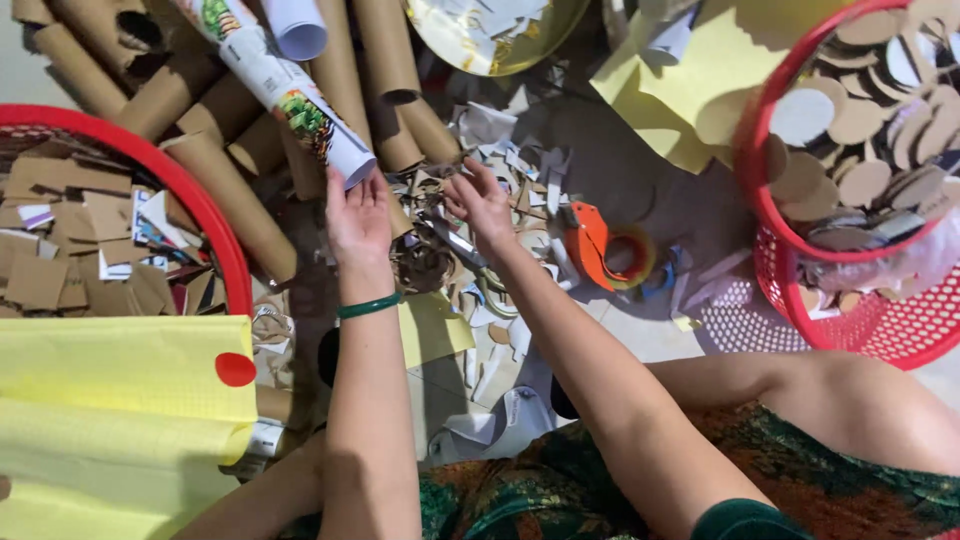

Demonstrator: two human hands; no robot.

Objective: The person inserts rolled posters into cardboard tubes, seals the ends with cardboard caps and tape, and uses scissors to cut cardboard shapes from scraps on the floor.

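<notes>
Floor (640, 340) carries everything; wrapped tube (285, 95) lies on the pile of bare tubes (230, 190) toward the far-left corner, its near end touching the left hand (358, 222); right hand (482, 205) just right of it, fingers down in the scraps (520, 170) at mid-floor; scissors (455, 245) lie among the scraps, between the two wrists; tape dispenser (600, 245) just right of the right hand; basket of discs (800, 250) at the right edge; basket of cut pieces (215, 225) at the left edge; folded sheet (120, 400) in the near-left corner, nearer than that basket; foil dish (490, 40) at the far edge.
</notes>
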